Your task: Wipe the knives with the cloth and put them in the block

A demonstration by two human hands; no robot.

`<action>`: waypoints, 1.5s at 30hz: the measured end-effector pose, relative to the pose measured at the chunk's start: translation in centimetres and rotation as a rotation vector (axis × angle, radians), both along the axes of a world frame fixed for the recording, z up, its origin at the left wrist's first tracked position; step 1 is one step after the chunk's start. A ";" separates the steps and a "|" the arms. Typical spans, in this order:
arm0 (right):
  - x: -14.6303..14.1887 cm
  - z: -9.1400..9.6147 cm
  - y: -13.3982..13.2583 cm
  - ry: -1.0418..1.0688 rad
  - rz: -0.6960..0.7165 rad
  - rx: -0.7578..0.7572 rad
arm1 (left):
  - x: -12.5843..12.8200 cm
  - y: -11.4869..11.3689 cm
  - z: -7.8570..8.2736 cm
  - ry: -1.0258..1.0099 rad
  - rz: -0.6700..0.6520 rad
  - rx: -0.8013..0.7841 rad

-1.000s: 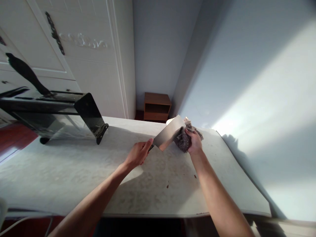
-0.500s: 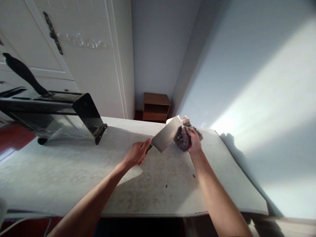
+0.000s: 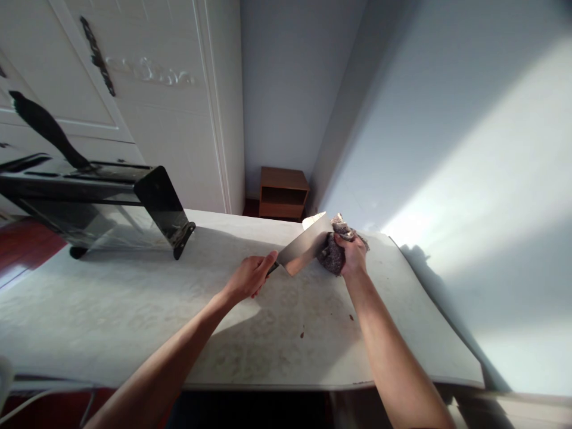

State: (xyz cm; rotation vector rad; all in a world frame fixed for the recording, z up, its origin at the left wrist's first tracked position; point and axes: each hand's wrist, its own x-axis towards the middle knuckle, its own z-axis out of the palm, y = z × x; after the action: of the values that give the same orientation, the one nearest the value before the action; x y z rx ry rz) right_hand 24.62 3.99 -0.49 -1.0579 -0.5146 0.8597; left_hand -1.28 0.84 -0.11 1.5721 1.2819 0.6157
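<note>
My left hand (image 3: 249,278) is closed around the handle of a broad steel cleaver (image 3: 305,245), whose blade points up and to the right above the pale worktop (image 3: 134,310). My right hand (image 3: 353,253) grips a grey crumpled scouring pad (image 3: 331,253) and presses it against the far end of the blade. Part of the pad is hidden behind the blade and my fingers.
A black knife rack (image 3: 107,202) with a dark handle sticking out stands at the back left of the worktop. White cabinet doors rise behind it. A small brown wooden cabinet (image 3: 283,193) sits on the floor by the far wall. A sunlit wall runs along the right.
The cleaver blade has tilted slightly flatter and its tip now catches sunlight. My right hand with the pad has shifted a little along the blade. My left hand has barely moved.
</note>
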 end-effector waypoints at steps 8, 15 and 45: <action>1.0 -0.9 0.5 -0.218 -0.088 -0.002 | 0.2 0.0 -0.1 -0.022 -0.009 -0.011; 3.2 -2.0 0.5 -0.177 -0.328 -0.070 | -0.5 -0.1 0.2 -0.029 0.036 -0.052; 2.3 0.2 -1.9 -0.147 0.578 -0.294 | -1.9 0.3 1.0 0.049 -0.190 -0.290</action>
State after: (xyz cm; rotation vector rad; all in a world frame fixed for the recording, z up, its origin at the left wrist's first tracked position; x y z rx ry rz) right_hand 26.91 2.06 -0.29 -1.2687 -0.8592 1.4039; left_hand -3.18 1.11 0.87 1.4515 1.1814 0.2595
